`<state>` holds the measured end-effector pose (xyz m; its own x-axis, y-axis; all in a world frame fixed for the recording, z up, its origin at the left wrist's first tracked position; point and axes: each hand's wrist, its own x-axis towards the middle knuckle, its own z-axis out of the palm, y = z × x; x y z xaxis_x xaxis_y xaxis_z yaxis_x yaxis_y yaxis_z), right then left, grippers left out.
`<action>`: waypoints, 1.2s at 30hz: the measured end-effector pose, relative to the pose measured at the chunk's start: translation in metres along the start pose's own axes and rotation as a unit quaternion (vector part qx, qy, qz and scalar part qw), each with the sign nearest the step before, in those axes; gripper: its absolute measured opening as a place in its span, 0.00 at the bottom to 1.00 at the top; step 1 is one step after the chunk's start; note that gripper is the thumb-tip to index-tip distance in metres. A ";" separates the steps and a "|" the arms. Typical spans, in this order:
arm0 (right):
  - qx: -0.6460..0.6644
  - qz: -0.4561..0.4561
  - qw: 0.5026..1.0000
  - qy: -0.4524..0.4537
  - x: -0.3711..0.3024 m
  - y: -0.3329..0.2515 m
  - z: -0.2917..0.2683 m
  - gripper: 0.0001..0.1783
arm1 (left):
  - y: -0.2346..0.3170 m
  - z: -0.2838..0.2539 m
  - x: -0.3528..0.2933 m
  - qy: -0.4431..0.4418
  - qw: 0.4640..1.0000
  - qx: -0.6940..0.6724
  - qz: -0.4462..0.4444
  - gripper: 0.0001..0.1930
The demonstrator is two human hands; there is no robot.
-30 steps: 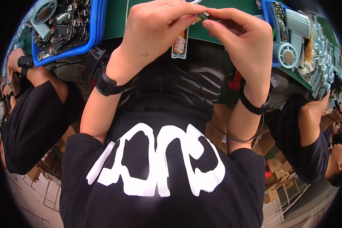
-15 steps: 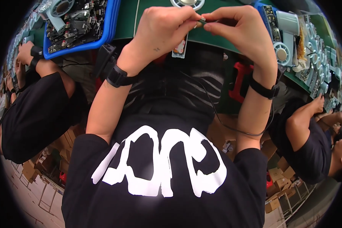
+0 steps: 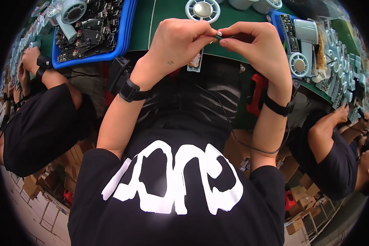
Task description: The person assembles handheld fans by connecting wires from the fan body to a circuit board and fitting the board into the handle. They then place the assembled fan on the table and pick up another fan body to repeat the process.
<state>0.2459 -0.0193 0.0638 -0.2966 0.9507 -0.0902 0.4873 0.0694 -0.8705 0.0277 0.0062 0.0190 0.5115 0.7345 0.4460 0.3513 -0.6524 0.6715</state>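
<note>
My left hand and my right hand meet above the table's near edge, each closed in a pinch. Between their fingertips is a small part with a white end and a dark, thin section; its kind is too small to make out. Just beyond lies a light-blue handheld fan with a round grille. Its opened handle points toward me past the table edge, with a white and orange piece inside; my left hand hides some of it.
A blue tray of dark circuit boards, a fan on top, stands at left. Another blue bin, with fans and boards around it, is at right. Co-workers sit on both sides. A cable hangs near my right arm.
The whole view has shifted, so the table and hands sit lower and more of the table's far side shows. Both hands keep pinching the small part, with only slight finger movement.
</note>
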 end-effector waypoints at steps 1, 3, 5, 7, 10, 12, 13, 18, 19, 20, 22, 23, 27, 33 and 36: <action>-0.005 -0.029 1.000 0.010 0.001 -0.001 0.000 0.11 | 0.000 -0.001 0.001 0.005 1.000 -0.003 0.007 0.07; -0.012 -0.059 0.998 0.021 0.001 -0.003 0.000 0.11 | 0.000 -0.004 0.002 0.017 1.000 -0.008 0.021 0.11; 0.027 -0.002 0.998 0.051 -0.002 -0.014 0.007 0.11 | 0.006 -0.005 0.000 0.049 0.999 0.009 0.023 0.13; 0.047 0.025 0.996 0.066 -0.003 -0.022 0.014 0.11 | 0.010 -0.005 -0.002 0.108 0.993 0.041 0.025 0.17; 0.121 0.073 0.988 0.066 -0.003 -0.028 0.024 0.12 | 0.007 0.007 -0.014 0.122 0.989 0.078 0.029 0.20; 0.135 0.083 0.985 0.066 -0.002 -0.029 0.025 0.11 | 0.006 0.012 -0.018 0.130 0.986 0.096 0.032 0.21; 0.149 0.094 0.982 0.067 -0.002 -0.029 0.026 0.11 | 0.006 0.013 -0.020 0.140 0.986 0.090 0.027 0.20; 0.246 0.133 0.958 0.068 -0.008 -0.024 0.032 0.11 | 0.005 0.015 -0.030 0.169 0.984 0.060 0.007 0.15; 0.245 0.130 0.958 0.069 -0.009 -0.022 0.033 0.11 | 0.006 0.015 -0.031 0.171 0.984 0.052 0.000 0.14; 0.270 0.137 0.951 0.069 -0.011 -0.021 0.034 0.11 | 0.008 0.014 -0.031 0.172 0.984 0.051 0.002 0.14; 0.319 0.151 0.933 0.067 -0.015 -0.016 0.036 0.11 | 0.013 0.012 -0.030 0.155 0.985 0.066 -0.022 0.12; 0.318 0.149 0.934 0.068 -0.017 -0.013 0.038 0.11 | 0.016 0.011 -0.029 0.146 0.986 0.074 -0.033 0.11; 0.381 0.144 0.910 0.080 -0.026 -0.001 0.047 0.11 | 0.023 0.005 -0.026 0.103 0.990 0.092 -0.030 0.11; 0.420 0.154 0.884 0.135 -0.035 0.000 0.062 0.09 | 0.026 -0.001 -0.020 0.083 0.992 0.090 -0.039 0.08; 0.382 0.151 0.896 0.170 -0.035 -0.006 0.071 0.08 | 0.030 0.003 -0.016 0.089 0.990 0.083 -0.070 0.06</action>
<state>0.1951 -0.0746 0.0378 0.0845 0.9372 -0.3383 -0.2394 -0.3104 -0.9200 0.0319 -0.0257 0.0303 0.3073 0.8316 0.4626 0.5399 -0.5527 0.6348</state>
